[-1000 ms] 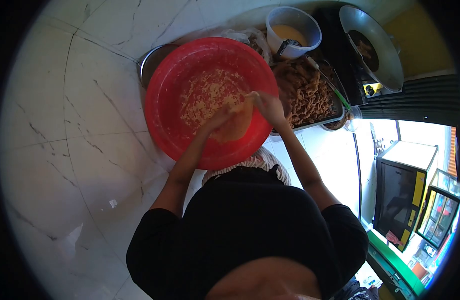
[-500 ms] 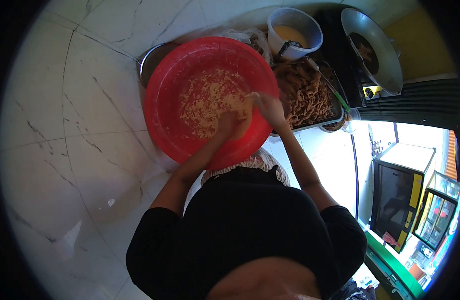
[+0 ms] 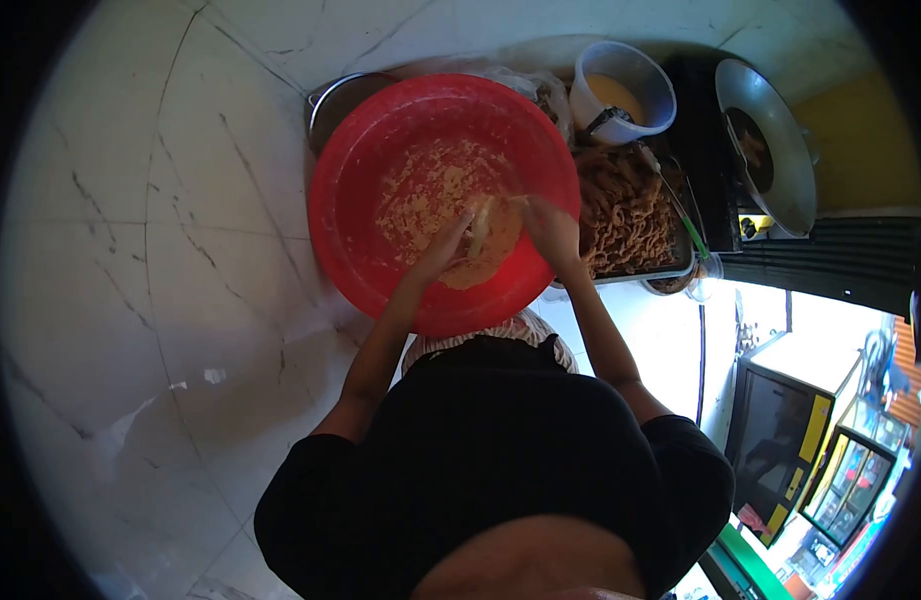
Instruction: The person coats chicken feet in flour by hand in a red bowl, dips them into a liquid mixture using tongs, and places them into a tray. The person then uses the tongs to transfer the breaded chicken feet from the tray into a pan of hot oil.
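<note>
A wide red basin (image 3: pixel 346 245) holds crumbly, pale flour-like mix (image 3: pixel 436 190). Over its right half, my left hand (image 3: pixel 447 246) has its fingers closed on a pale, coated strip (image 3: pixel 484 222) that hangs above the mix. My right hand (image 3: pixel 553 234) is near the basin's right side, with its fingertips pinched at the upper end of the same strip. The strip's outline is slightly blurred, and the fingertips partly cover it.
Right of the basin lies a metal tray (image 3: pixel 653 272) of brown fried strips (image 3: pixel 621 215) with green-handled tongs (image 3: pixel 693 232). Behind it are a clear tub (image 3: pixel 659 98) of yellowish liquid and a plastic bag (image 3: pixel 526 82). A wok (image 3: pixel 793 165) stands at far right.
My left hand has come up out of the mix to the strip. My right hand still holds the strip's end. The view has shifted, so the basin and tray appear slightly further right.
</note>
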The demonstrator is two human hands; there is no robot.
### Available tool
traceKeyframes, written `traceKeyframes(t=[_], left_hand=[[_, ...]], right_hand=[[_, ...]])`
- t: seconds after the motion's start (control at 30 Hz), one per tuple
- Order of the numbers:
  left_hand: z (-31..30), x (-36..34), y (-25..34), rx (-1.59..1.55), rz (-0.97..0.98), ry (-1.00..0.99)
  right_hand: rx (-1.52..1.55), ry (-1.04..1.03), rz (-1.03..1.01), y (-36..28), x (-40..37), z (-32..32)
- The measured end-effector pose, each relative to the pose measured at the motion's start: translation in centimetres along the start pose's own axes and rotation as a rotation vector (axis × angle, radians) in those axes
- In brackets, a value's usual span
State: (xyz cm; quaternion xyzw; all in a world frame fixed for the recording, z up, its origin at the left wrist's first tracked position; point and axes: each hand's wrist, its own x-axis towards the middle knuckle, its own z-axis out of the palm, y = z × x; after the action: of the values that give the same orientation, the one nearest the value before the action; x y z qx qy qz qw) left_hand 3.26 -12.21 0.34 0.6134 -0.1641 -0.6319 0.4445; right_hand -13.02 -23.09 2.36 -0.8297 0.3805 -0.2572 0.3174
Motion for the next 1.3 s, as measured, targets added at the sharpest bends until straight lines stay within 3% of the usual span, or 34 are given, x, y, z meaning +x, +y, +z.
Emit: traceKeyframes(t=[0.07, 0.1, 0.13, 0.17, 0.2, 0.27, 0.33, 0.37, 0.47, 0.53, 0.57, 0.63, 0.67, 0.77, 0.87, 0.97, 1.03, 1.13, 1.3], left_hand=[[0.8, -1.4, 1.0, -0.196, 0.124, -0.015], [0.7, -1.3, 0.7, -0.199, 0.13, -0.009], [0.7, -1.0, 0.2, -0.167, 0.267, 0.019], [0.5, -0.7, -0.2, -0.134, 0.404, 0.047], [0.7, -1.0, 0.0, -0.136, 0.41, 0.054], [0.9, -2.1, 0.3, 0.076, 0.557, 0.316], [0.9, -3.2, 0.8, 0.246, 0.574, 0.394], [0.8, -3.6, 1.1, 0.418, 0.58, 0.461], [1.0, -4.8, 1.9, 0.369, 0.627, 0.431], [0.5, -4.3, 1.0, 0.39, 0.672, 0.403], [0.3, -4.1, 0.6, 0.413, 0.716, 0.369], [0.5, -4.9, 0.8, 0.231, 0.65, 0.32], [0.6, -5.2, 0.9, 0.052, 0.58, 0.263], [-0.1, -5.6, 0.5, -0.033, 0.489, 0.172], [-0.5, -5.5, 0.1, 0.086, 0.371, 0.113], [-0.9, -4.2, -1.3, 0.047, 0.449, 0.002], [-0.9, -5.1, -0.2, 0.134, 0.453, 0.012], [-1.0, -5.2, 0.0, 0.246, 0.447, 0.025], [-0.9, -4.8, -0.7, 0.213, 0.42, -0.007]], right_hand=[[-0.015, -0.032, 0.001, -0.4, 0.1, 1.1], [0.262, -0.057, 0.055, -0.7, 0.1, 2.0], [0.538, -0.084, 0.111, -0.9, 0.1, 2.9], [0.539, -0.089, 0.103, -1.0, 0.0, 3.7], [0.679, -0.16, 0.123, -1.4, 0.0, 4.4], [0.821, -0.242, 0.136, -2.2, -0.2, 5.5], [1.008, -0.241, 0.171, -3.9, -0.3, 5.6], [1.01, -0.249, 0.166, -3.8, -0.2, 6.0], [0.866, -0.316, 0.175, -3.2, -0.2, 7.1], [0.992, -0.29, 0.374, -3.3, 0.1, 7.2], [0.992, -0.295, 0.37, -3.3, 0.4, 7.0], [0.789, -0.298, 0.362, -3.3, 1.2, 6.4], [0.789, -0.301, 0.355, -3.6, 1.4, 6.3], [0.831, -0.186, 0.198, -3.8, 1.7, 6.1], [0.814, -0.236, 0.231, -3.5, 1.8, 6.6], [0.93, -0.296, 0.328, -5.3, 1.5, 6.0], [0.978, -0.511, 0.337, -6.0, 1.6, 5.3], [1.108, -0.472, 0.3, -7.8, 1.9, 4.2], [1.029, -0.41, 0.289, -6.6, 1.9, 5.5]])
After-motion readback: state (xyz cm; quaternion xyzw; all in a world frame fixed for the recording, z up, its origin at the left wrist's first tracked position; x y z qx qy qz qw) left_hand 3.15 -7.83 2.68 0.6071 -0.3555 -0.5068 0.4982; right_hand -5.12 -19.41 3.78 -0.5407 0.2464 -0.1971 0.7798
